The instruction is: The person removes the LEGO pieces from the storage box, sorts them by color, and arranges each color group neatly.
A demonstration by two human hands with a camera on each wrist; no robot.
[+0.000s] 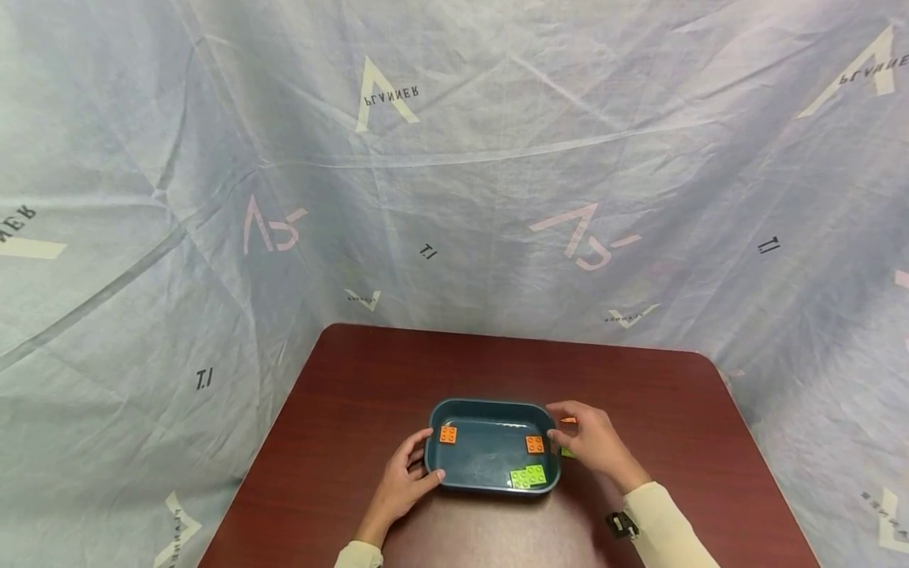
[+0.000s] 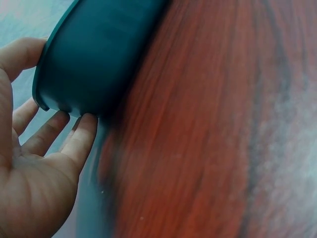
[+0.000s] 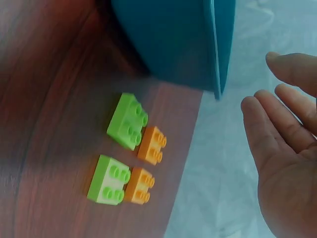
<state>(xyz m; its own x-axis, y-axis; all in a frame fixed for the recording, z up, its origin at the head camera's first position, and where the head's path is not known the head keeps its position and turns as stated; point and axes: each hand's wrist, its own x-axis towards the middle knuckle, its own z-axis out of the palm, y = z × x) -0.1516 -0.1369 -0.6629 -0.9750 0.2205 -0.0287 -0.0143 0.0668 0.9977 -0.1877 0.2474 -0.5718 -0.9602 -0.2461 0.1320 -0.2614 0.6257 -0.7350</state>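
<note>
A dark teal tray [image 1: 477, 457] sits on the table with an orange toy brick [image 1: 448, 435] at its left inside. Toward its right end lie another orange brick [image 1: 535, 445] and green bricks [image 1: 528, 476] close together. My left hand [image 1: 401, 485] grips the tray's left side, thumb at the rim and fingertips against the outer wall [image 2: 94, 59]. At the right end hovers my right hand [image 1: 592, 438]; the right wrist view shows its loose fingers [image 3: 257, 124] apart from the tray, holding nothing. Below them on the table are two green bricks [image 3: 128, 121] and two orange bricks [image 3: 152, 145].
The reddish-brown table [image 1: 383, 363] has a glossy wood-grain top. Pale printed fabric [image 1: 454, 197] hangs behind it and along both sides. A dark device [image 1: 622, 525] is strapped at the right wrist.
</note>
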